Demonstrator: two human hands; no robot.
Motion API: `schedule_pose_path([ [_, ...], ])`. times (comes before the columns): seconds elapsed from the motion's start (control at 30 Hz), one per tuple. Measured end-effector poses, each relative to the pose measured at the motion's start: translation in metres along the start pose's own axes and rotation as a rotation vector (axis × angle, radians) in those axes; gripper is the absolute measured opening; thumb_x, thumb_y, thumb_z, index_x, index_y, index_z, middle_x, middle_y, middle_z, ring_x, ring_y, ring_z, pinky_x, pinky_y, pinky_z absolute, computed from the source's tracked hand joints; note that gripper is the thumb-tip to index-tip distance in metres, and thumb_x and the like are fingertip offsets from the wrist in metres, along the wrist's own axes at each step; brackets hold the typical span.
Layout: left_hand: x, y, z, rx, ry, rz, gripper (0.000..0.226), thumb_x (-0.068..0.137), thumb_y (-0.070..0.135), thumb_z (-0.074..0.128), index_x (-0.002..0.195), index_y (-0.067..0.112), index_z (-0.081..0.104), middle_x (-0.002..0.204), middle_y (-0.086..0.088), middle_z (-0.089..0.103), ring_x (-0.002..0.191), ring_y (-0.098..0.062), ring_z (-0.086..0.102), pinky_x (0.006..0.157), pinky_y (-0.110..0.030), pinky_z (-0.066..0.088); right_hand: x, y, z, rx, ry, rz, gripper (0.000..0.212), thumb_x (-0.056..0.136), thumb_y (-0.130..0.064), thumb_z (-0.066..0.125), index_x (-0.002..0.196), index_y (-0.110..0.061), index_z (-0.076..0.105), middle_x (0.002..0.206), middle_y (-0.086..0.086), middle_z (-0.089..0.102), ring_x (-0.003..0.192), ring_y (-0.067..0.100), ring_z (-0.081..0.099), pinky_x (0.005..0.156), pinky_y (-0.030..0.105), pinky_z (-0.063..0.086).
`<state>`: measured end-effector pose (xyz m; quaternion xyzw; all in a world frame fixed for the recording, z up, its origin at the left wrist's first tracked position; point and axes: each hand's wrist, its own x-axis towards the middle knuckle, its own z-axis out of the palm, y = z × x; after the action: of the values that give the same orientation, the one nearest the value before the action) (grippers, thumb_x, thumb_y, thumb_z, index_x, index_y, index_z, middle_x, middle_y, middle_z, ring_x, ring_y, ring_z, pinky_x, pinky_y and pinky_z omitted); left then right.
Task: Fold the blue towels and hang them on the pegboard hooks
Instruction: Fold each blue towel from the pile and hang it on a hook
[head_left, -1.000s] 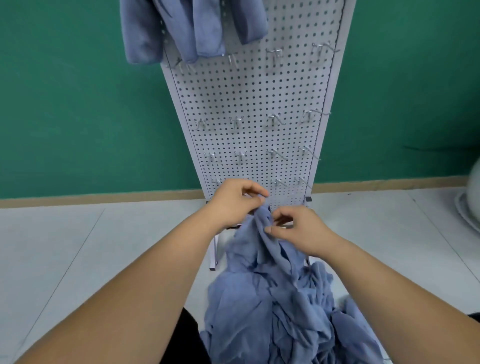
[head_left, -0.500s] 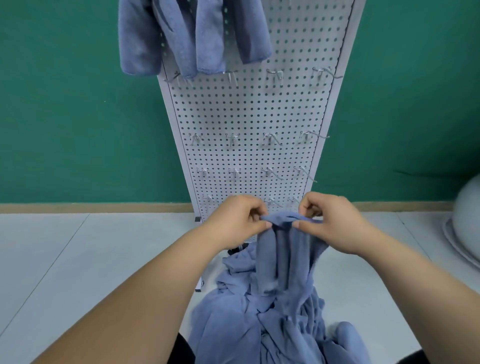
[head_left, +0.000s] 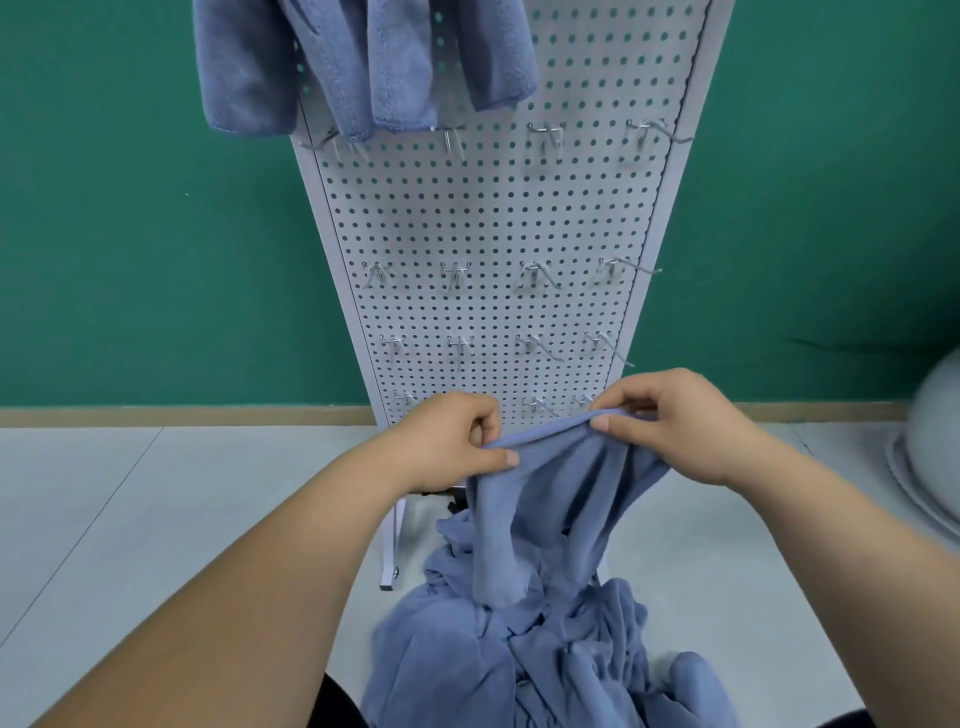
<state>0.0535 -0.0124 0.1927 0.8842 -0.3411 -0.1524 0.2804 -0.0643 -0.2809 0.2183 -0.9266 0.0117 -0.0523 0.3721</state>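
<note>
A blue towel (head_left: 550, 499) hangs from both my hands in front of the white pegboard (head_left: 493, 218). My left hand (head_left: 452, 441) pinches its top edge on the left. My right hand (head_left: 670, 421) pinches the same edge further right, so the hem stretches between them. The towel's lower part trails into a crumpled pile of blue towels (head_left: 530, 654) below. Folded blue towels (head_left: 358, 57) hang from the board's top hooks at the upper left. Several rows of bare metal hooks (head_left: 540, 275) stick out of the board.
The pegboard stands on a white foot (head_left: 389, 561) on the pale tiled floor, against a green wall (head_left: 130, 234). A grey rounded object (head_left: 930, 447) sits at the right edge.
My hands have moved apart along the towel's top edge, spreading it wider. The view has tilted up and closer to the board.
</note>
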Motion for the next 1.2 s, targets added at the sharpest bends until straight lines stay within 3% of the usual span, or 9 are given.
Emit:
schedule_pose_path([
  [0.13, -0.004, -0.011, -0.009, 0.113, -0.108, -0.066, 0.031, 0.087, 0.046, 0.082, 0.085, 0.023, 0.061, 0.081, 0.006, 0.066, 0.067, -0.010, 0.053, 0.063, -0.027, 0.045, -0.003, 0.009, -0.017, -0.079, 0.195, 0.067, 0.010, 0.090, -0.029, 0.083, 0.084, -0.037, 0.079, 0.083, -0.022, 0.076, 0.084, 0.000, 0.071, 0.082, 0.024, 0.055],
  [0.27, -0.006, -0.024, -0.018, 0.155, -0.072, -0.116, 0.028, 0.089, 0.047, 0.081, 0.083, 0.025, 0.064, 0.086, 0.002, 0.071, 0.071, -0.013, 0.057, 0.067, -0.031, 0.049, -0.008, 0.021, -0.030, -0.202, 0.361, 0.187, 0.010, 0.089, -0.032, 0.082, 0.082, -0.037, 0.077, 0.080, -0.022, 0.074, 0.087, 0.007, 0.070, 0.073, 0.027, 0.049],
  [0.33, -0.008, -0.024, -0.017, 0.145, -0.008, -0.105, 0.027, 0.089, 0.046, 0.080, 0.081, 0.026, 0.064, 0.082, 0.003, 0.069, 0.069, -0.011, 0.056, 0.064, -0.029, 0.047, -0.010, 0.021, -0.028, -0.248, 0.338, 0.211, 0.011, 0.088, -0.031, 0.082, 0.081, -0.036, 0.075, 0.080, -0.022, 0.072, 0.087, 0.011, 0.069, 0.070, 0.026, 0.046],
  [0.4, -0.008, -0.018, -0.012, 0.100, 0.063, -0.063, 0.025, 0.089, 0.045, 0.079, 0.080, 0.027, 0.065, 0.076, 0.004, 0.066, 0.067, -0.013, 0.055, 0.062, -0.029, 0.044, -0.011, 0.015, -0.022, -0.204, 0.288, 0.196, 0.011, 0.086, -0.029, 0.084, 0.082, -0.035, 0.075, 0.079, -0.020, 0.072, 0.080, 0.002, 0.068, 0.068, 0.021, 0.046],
  [0.53, -0.009, 0.004, 0.000, 0.001, 0.114, 0.067, 0.024, 0.091, 0.047, 0.078, 0.084, 0.027, 0.067, 0.075, -0.001, 0.068, 0.073, -0.022, 0.061, 0.069, -0.036, 0.052, -0.012, -0.007, 0.000, -0.093, 0.129, 0.051, 0.030, 0.081, -0.030, 0.089, 0.104, -0.043, 0.075, 0.079, -0.013, 0.070, 0.068, 0.001, 0.063, 0.070, 0.020, 0.048],
  [0.63, -0.012, 0.021, 0.009, -0.043, 0.092, 0.172, 0.019, 0.091, 0.047, 0.078, 0.085, 0.030, 0.070, 0.072, 0.004, 0.066, 0.067, -0.014, 0.058, 0.067, -0.033, 0.050, -0.011, -0.022, 0.021, -0.066, 0.012, -0.029, 0.040, 0.085, -0.032, 0.086, 0.119, -0.047, 0.072, 0.081, -0.012, 0.068, 0.064, 0.005, 0.060, 0.068, 0.016, 0.047],
  [0.8, -0.015, 0.030, 0.013, -0.037, 0.082, 0.207, 0.019, 0.090, 0.051, 0.078, 0.087, 0.033, 0.072, 0.073, 0.010, 0.067, 0.063, -0.004, 0.053, 0.060, -0.023, 0.042, -0.009, -0.029, 0.042, -0.138, -0.058, -0.067, 0.007, 0.090, -0.034, 0.082, 0.090, -0.036, 0.075, 0.069, -0.027, 0.064, 0.063, 0.000, 0.056, 0.058, 0.013, 0.037],
  [1.03, -0.012, 0.005, 0.001, -0.001, 0.049, 0.011, 0.017, 0.088, 0.041, 0.083, 0.087, 0.030, 0.071, 0.082, 0.010, 0.070, 0.065, -0.002, 0.057, 0.067, -0.023, 0.050, -0.006, -0.020, 0.022, -0.190, 0.067, 0.057, 0.009, 0.090, -0.035, 0.081, 0.083, -0.036, 0.075, 0.072, -0.021, 0.069, 0.070, -0.008, 0.062, 0.062, 0.009, 0.039],
  [1.2, -0.012, -0.008, -0.011, 0.010, 0.067, -0.047, 0.008, 0.092, 0.028, 0.080, 0.092, 0.030, 0.073, 0.082, 0.012, 0.071, 0.064, 0.000, 0.061, 0.067, -0.020, 0.052, -0.009, 0.000, -0.007, -0.221, 0.133, 0.169, 0.010, 0.091, -0.035, 0.079, 0.081, -0.036, 0.076, 0.077, -0.018, 0.074, 0.078, -0.003, 0.067, 0.065, 0.020, 0.046],
])
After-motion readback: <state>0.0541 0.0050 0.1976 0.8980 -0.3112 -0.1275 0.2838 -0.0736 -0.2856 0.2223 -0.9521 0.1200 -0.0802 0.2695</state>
